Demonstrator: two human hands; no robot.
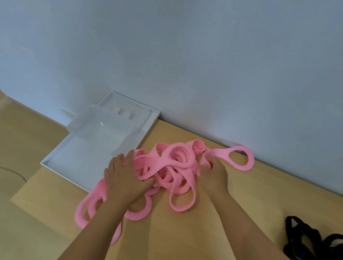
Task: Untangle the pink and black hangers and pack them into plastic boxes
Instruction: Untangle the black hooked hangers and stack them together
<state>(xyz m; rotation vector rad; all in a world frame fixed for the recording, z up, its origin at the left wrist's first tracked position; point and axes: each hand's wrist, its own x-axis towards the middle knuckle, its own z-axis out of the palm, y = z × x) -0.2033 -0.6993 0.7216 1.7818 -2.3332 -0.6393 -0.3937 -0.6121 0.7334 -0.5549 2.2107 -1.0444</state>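
Pink hangers [172,168] sit tangled between our hands. Right hand [214,175] has its fingers curled into strands, with the loose loop trailing off to its right. Left hand [127,176] lies over the near-left edge, grip unclear.

Pale grey-blue wall [177,34], light wooden table [175,237] against it, wood floor [5,132], thin cable [1,167]

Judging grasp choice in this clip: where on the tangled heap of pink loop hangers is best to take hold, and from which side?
Probably the free end loop of the pink hanger heap, approached from the right: it lies flat, clear of the knot, hole open.
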